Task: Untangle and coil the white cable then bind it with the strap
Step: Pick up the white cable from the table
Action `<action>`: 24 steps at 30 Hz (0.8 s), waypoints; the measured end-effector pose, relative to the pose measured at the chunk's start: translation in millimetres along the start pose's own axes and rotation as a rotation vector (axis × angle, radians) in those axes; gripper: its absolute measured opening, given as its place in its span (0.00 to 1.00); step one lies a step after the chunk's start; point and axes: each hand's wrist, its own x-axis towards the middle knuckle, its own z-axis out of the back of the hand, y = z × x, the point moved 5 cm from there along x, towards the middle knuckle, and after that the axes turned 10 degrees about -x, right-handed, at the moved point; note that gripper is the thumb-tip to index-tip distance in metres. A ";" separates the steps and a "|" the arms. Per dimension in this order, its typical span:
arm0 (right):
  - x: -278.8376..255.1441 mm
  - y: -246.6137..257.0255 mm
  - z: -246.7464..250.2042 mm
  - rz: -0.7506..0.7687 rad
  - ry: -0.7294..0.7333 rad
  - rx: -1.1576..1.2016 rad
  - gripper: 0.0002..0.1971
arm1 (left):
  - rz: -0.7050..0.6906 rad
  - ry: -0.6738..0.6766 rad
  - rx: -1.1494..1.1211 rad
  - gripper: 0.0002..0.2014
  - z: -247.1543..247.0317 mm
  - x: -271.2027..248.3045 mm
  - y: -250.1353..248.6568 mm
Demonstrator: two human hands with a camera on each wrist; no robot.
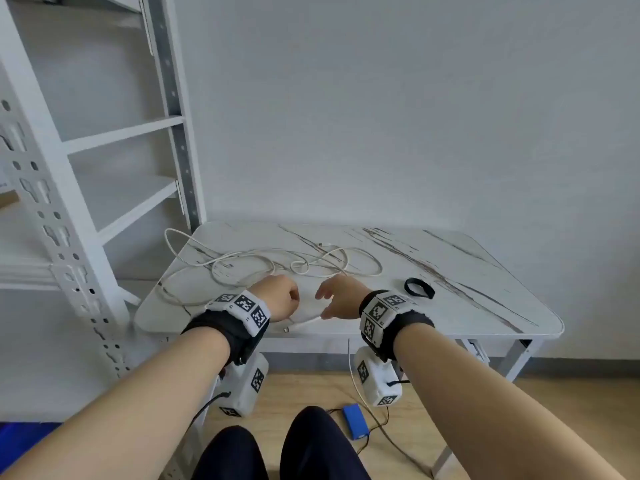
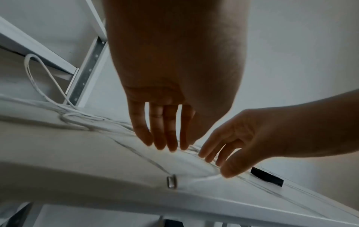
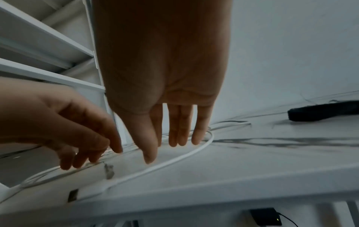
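The cable (image 1: pixel 263 265) sprawls in tangled loops across the table (image 1: pixel 485 306), its plug end at the near edge. Both hands hover above it, left hand (image 1: pixel 277 299) and right hand (image 1: pixel 341 297) with fingers loosely spread, seemingly holding nothing, probably reaching for that end. The strap (image 1: pixel 419 288) waits just right.

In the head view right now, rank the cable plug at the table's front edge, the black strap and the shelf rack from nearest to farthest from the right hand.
From the right hand:
1. Cable plug, just to its left at the table's front edge.
2. Black strap, to its right on the table.
3. Shelf rack, far left beyond the table.
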 end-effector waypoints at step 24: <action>1.0 3.3 9.4 0.134 -0.114 0.134 0.07 | 0.118 0.224 -0.450 0.08 -5.6 15.5 14.9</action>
